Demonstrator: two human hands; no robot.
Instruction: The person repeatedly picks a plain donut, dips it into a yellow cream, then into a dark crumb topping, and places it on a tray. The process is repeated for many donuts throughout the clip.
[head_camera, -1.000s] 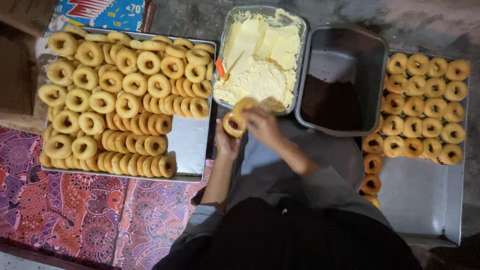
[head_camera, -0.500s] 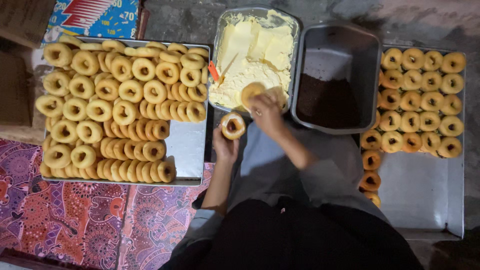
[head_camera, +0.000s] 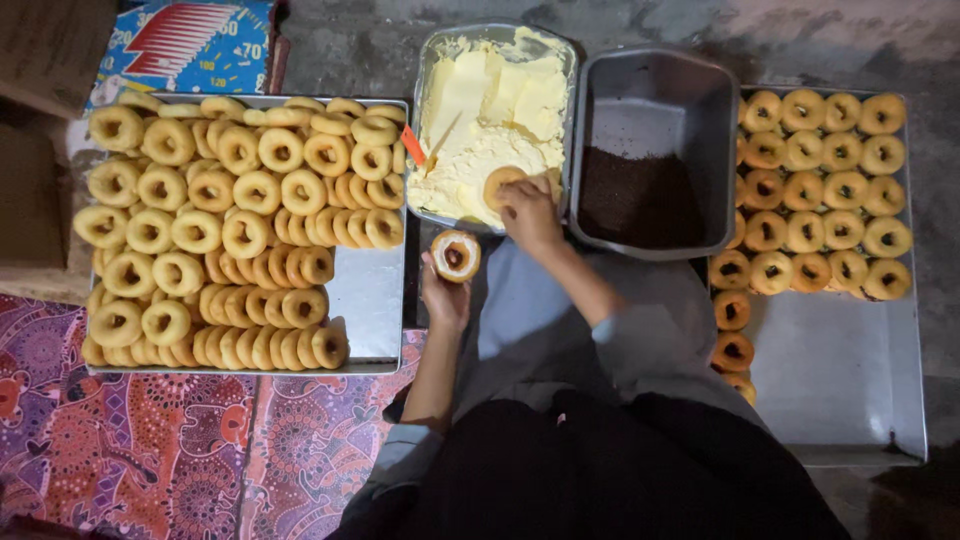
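My left hand (head_camera: 443, 297) holds a split donut half (head_camera: 456, 254), cut side up, over the gap between the trays. My right hand (head_camera: 531, 213) presses another donut half (head_camera: 502, 184) into the pale yellow cream in the metal cream tub (head_camera: 430, 55). A small spatula with an orange handle (head_camera: 414, 146) lies in the cream at the tub's left edge.
A steel tray (head_camera: 372, 300) at the left is piled with several plain ring donuts (head_camera: 215, 225). Right of the cream stands a grey tub (head_camera: 655, 95) with dark brown sprinkles. A second tray (head_camera: 840, 370) at the far right carries rows of donuts (head_camera: 820, 185). Patterned cloth (head_camera: 150, 450) covers the floor at lower left.
My right hand has moved forward with its donut half and now dips it into the cream. My left hand stays nearly in place with the other half.
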